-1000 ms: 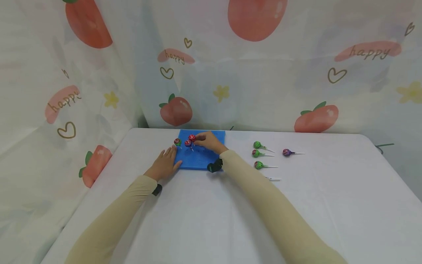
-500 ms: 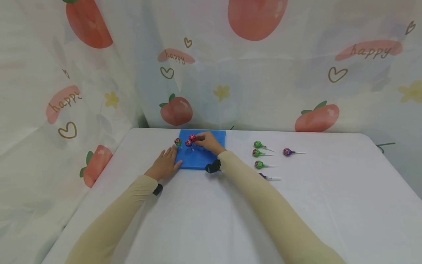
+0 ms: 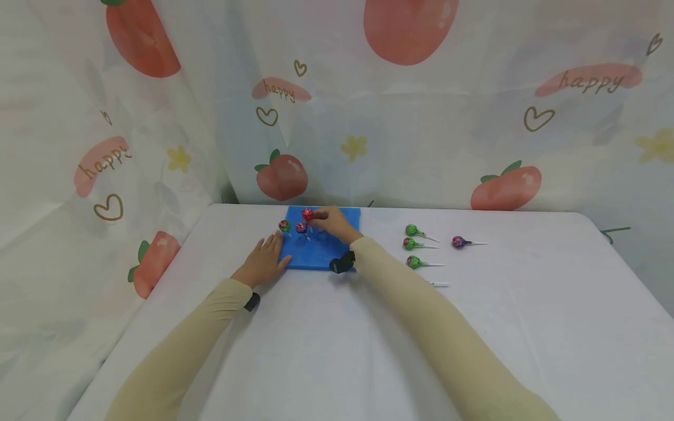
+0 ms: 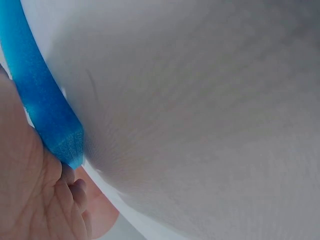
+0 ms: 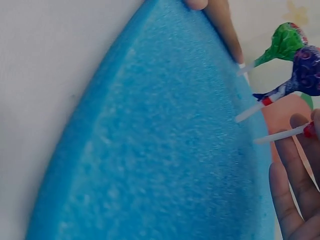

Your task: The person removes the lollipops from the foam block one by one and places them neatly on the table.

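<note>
A blue foam block [image 3: 316, 255] lies near the table's back edge. My left hand [image 3: 260, 262] rests against its left side, fingers straight. With my right hand [image 3: 334, 224] I pinch a red lollipop [image 3: 308, 214] by the wrapper below its head, above the block. In the right wrist view its white stick [image 5: 280, 136] points down at the foam; whether the tip is in it I cannot tell. Standing in the block are a green lollipop [image 3: 284, 225] at the left and a purple-red lollipop [image 3: 301, 227] beside the red one.
To the right, green-wrapped lollipops [image 3: 413, 262] lie in a column, with a purple lollipop [image 3: 458, 242] farther right. Below the column, a white stick [image 3: 440, 285] pokes out past my right sleeve [image 3: 421, 310]. A patterned cloth [image 3: 421, 140] hangs behind the white table [image 3: 316, 351].
My right hand and the red lollipop have shifted slightly upward in the head view within the last half second. My left hand stays in place on the block's side.
</note>
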`<state>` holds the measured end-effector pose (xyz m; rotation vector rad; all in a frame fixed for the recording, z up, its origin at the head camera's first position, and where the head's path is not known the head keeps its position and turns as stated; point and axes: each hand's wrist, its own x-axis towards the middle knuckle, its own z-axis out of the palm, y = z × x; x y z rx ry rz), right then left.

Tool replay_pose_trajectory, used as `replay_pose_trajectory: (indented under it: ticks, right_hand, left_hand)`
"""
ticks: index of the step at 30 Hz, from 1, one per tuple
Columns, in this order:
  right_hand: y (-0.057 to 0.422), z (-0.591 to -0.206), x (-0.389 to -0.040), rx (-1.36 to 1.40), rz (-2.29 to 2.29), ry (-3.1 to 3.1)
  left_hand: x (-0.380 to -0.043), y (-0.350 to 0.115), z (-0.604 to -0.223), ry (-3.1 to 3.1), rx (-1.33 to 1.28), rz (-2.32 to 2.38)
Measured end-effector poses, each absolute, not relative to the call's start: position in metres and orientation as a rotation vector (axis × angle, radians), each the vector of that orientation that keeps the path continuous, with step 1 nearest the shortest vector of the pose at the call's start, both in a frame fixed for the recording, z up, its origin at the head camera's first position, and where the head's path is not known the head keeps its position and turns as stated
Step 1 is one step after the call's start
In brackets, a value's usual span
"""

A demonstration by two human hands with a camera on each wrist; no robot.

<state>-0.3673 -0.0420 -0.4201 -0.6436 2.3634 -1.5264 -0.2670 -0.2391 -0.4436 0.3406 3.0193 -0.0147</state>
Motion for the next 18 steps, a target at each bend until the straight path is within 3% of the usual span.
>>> replay_pose_trajectory:
  ticks: [18]
  right_hand:
    - [-0.005, -0.398, -0.364, -0.677, -1.464, 2.412]
  left_hand:
    - [-0.264, -0.237, -0.441, 3.024, 0.359, 0.0]
